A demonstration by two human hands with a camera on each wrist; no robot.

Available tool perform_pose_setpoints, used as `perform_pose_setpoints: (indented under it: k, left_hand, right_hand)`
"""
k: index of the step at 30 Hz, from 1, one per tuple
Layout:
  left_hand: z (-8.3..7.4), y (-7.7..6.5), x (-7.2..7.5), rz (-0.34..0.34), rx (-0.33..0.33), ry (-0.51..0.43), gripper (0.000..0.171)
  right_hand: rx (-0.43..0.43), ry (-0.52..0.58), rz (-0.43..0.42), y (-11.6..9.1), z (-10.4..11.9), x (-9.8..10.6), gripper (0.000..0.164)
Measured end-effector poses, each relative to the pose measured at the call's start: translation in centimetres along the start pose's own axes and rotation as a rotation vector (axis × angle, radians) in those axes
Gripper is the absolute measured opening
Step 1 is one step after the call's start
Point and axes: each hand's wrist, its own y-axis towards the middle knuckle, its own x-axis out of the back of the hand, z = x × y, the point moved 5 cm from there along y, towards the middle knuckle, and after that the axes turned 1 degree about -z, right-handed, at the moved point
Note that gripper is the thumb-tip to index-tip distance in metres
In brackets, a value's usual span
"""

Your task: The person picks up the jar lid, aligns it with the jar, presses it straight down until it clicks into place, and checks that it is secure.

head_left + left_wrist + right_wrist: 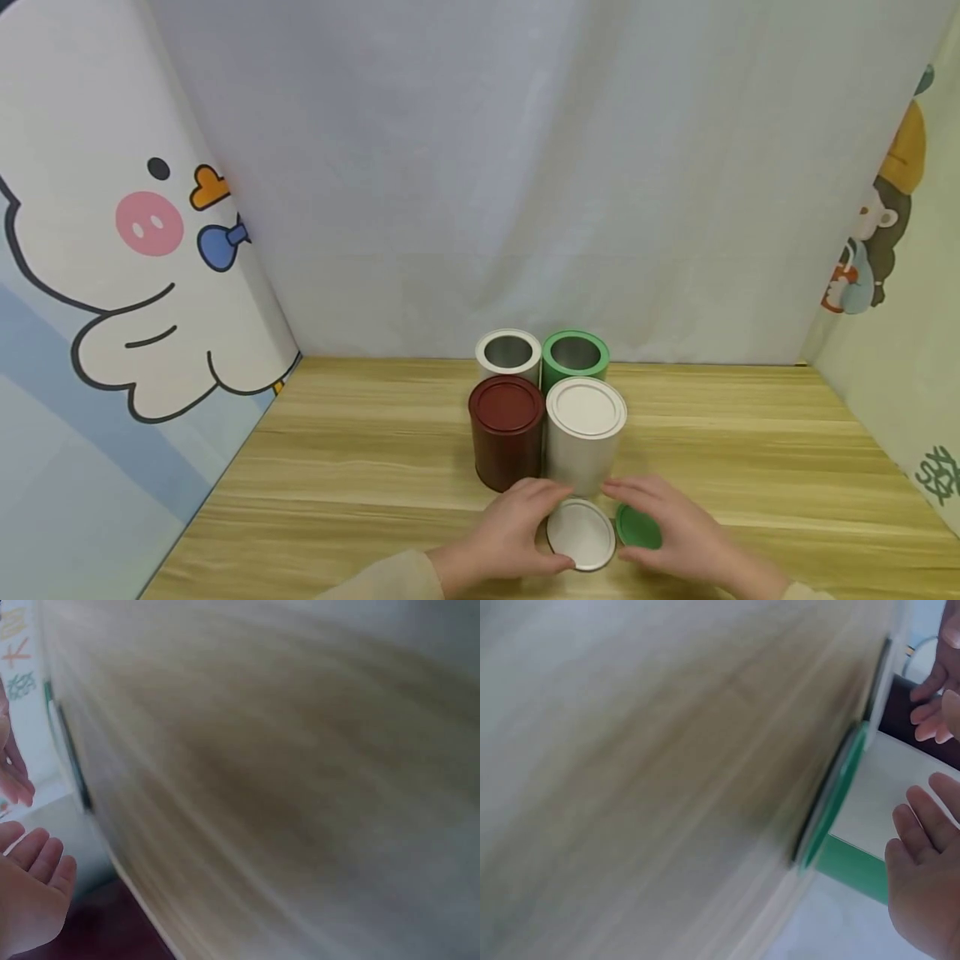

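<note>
Left hand (pixel 512 533) released, fingers relaxed, just beside white lid (pixel 581 535). Right hand (pixel 678 529) also released, fingers spread from thumb, partly covering green lid (pixel 634 525). Both lids lie on wooden table (pixel 360 433), white one between hands. Beyond: dark red can (pixel 507 442) and white can (pixel 585 446), lids on; behind those, uncovered green can (pixel 576 377) and second white can (pixel 508 373).

A pale grey cloth (pixel 450 183), softly lit and faintly creased, fills the top centre, between a blue panel (pixel 67 508) with a white bird (pixel 97 267) at left and a cream panel (pixel 885 375) with a cartoon figure (pixel 892 212) at right, above a wood-grain table (pixel 352 442) across the bottom.
</note>
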Motion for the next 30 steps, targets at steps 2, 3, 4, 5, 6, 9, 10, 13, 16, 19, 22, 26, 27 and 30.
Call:
perform_pose_setpoints:
  k: [2, 3, 4, 5, 6, 9, 10, 13, 16, 19, 22, 26, 27, 30]
  left_hand:
    - [0.1, -0.1, -0.2, 0.008, 0.011, -0.018, 0.073]
    - [0.2, -0.1, -0.4, 0.012, 0.018, -0.03, 0.073]
    - [0.2, -0.2, -0.5, 0.016, 0.025, -0.044, 0.073]
    - [0.3, -0.2, -0.6, 0.019, 0.031, -0.057, 0.073]
    - [0.4, -0.3, -0.7, 0.02, 0.035, -0.064, 0.073]
    - [0.6, -0.4, -0.9, 0.024, 0.047, -0.08, 0.073]
    - [0.7, -0.4, -1.0, 0.025, 0.051, -0.081, 0.074]
    - [0.9, -0.6, -1.2, 0.025, 0.065, -0.091, 0.074]
    - [1.1, -0.7, -1.4, 0.021, 0.082, -0.113, 0.073]
    - [1.3, -0.6, -1.5, 0.022, 0.09, -0.125, 0.072]
    - [1.3, -0.6, -1.7, 0.035, 0.083, -0.105, 0.072]
    - [1.4, -0.5, -1.9, 0.051, 0.066, -0.067, 0.072]
    - [1.5, -0.4, -2.0, 0.054, 0.063, -0.06, 0.072]
    - [1.5, -0.4, -2.1, 0.059, 0.053, -0.039, 0.072]
  right_hand:
    - [-0.009, -0.008, 0.013, -0.2, -0.1, -0.3, 0.076]
    - [-0.013, -0.008, 0.023, -0.2, -0.2, -0.4, 0.075]
    - [-0.017, -0.009, 0.031, -0.3, -0.2, -0.5, 0.075]
    - [-0.02, -0.009, 0.042, -0.4, -0.3, -0.7, 0.074]
    - [-0.022, -0.005, 0.052, -0.5, -0.3, -0.8, 0.074]
    - [-0.022, 0.008, 0.075, -0.7, -0.4, -1.1, 0.073]
    - [-0.018, 0.01, 0.077, -0.7, -0.4, -1.2, 0.073]
    - [0.0, 0.021, 0.076, -0.8, -0.4, -1.5, 0.073]
    - [0.007, 0.034, 0.076, -0.8, -0.3, -1.7, 0.073]
    - [-0.011, 0.043, 0.095, -0.9, -0.3, -2.0, 0.072]
    - [-0.036, 0.049, 0.126, -1.0, -0.4, -2.3, 0.071]
    - [-0.065, 0.052, 0.156, -1.1, -0.5, -2.7, 0.071]
    - [-0.069, 0.052, 0.158, -1.1, -0.6, -2.8, 0.071]
    - [-0.068, 0.046, 0.159, -1.1, -0.6, -2.9, 0.072]
